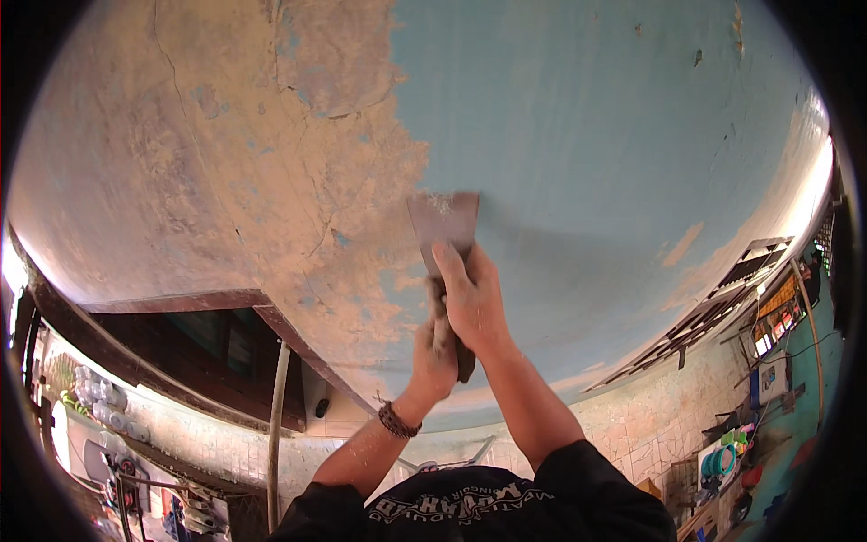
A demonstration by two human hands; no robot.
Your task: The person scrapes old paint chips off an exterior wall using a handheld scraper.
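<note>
A wide-bladed paint scraper [444, 219] is raised against the wall, its flat metal blade at the border between blue paint [578, 126] and bare tan plaster [235, 163]. Pale flakes cling to the blade's top edge. My right hand [476, 303] is closed high on the tool, thumb pressed along the blade. Lower down, my left hand [435, 363] wraps the dark handle [465, 361]; a braided bracelet [397, 420] circles that wrist. Both hands grip the same scraper.
Cracks run through the plaster at upper left. A dark-framed opening [208, 339] lies at lower left, with a wooden pole [278, 434] beside it. Slatted vents [695, 316] are on the right. Cluttered goods, including a turquoise round item [718, 462], stand at lower right.
</note>
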